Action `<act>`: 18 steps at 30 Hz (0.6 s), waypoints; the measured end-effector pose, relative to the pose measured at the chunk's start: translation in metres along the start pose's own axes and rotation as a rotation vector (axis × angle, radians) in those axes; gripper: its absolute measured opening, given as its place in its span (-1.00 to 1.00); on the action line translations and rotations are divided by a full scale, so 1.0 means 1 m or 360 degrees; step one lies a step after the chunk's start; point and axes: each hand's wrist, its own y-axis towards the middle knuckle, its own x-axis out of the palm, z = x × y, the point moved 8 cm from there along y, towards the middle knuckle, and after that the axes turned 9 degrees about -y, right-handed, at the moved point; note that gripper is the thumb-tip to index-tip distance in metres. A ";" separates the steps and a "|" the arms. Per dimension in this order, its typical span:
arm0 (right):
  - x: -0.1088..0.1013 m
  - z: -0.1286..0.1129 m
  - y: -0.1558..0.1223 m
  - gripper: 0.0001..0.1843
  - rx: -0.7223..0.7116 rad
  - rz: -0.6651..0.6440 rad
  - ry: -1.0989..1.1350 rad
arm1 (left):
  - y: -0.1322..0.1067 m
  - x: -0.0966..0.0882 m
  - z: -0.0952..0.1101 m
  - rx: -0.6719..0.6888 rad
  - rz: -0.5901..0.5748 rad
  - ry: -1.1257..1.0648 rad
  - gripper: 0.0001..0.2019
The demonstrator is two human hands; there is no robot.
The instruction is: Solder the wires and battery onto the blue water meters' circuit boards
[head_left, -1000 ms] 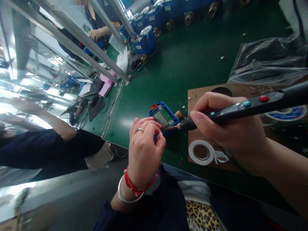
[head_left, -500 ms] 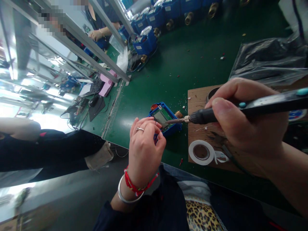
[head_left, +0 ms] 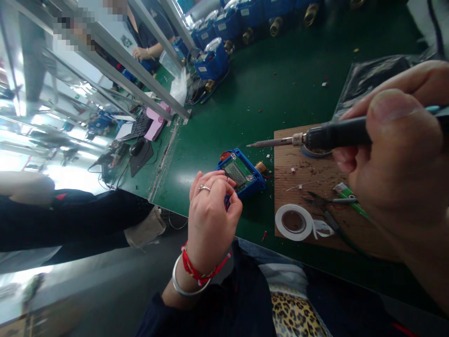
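Note:
My left hand (head_left: pixel 212 217) is curled over the near left side of a blue water meter (head_left: pixel 253 186), fingers bent and thumb close to the index finger. The fingertips are partly hidden. Inside the open meter lies a green circuit board, its small display (head_left: pixel 235 175) showing dark segments. A brass fitting (head_left: pixel 260 167) sticks out on the right, and red wires show by my fingers. My right hand (head_left: pixel 396 135) is wrapped round a black-handled soldering iron (head_left: pixel 329 136). Its tip points left in the air, beyond the meter and apart from it.
A cardboard sheet (head_left: pixel 286 187) carries a white tape roll (head_left: pixel 279 223), cutters (head_left: pixel 318 201) and a round tin (head_left: pixel 315 152). Black plastic (head_left: pixel 365 79) lies far right. Several blue meters (head_left: pixel 212 65) line the back beside metal posts. A co-worker's hand (head_left: pixel 141 53) shows beyond; another person stands left.
My right hand has drawn the soldering iron up and right, lifting its tip off the meter's board. The display now shows dark segments. My left hand has stayed in place.

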 end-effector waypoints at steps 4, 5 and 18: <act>-0.008 0.000 0.000 -0.70 0.0046 0.0322 -0.0142 | 0.000 0.000 0.001 -0.0010 -0.0010 -0.0005 -0.90; -0.008 0.001 0.000 -0.70 0.0051 0.0359 -0.0138 | 0.000 0.000 0.001 -0.0009 -0.0008 -0.0005 -0.90; -0.009 0.009 0.000 -0.67 0.0070 0.0332 -0.0133 | -0.001 0.001 0.001 0.0003 -0.0007 -0.0009 -0.90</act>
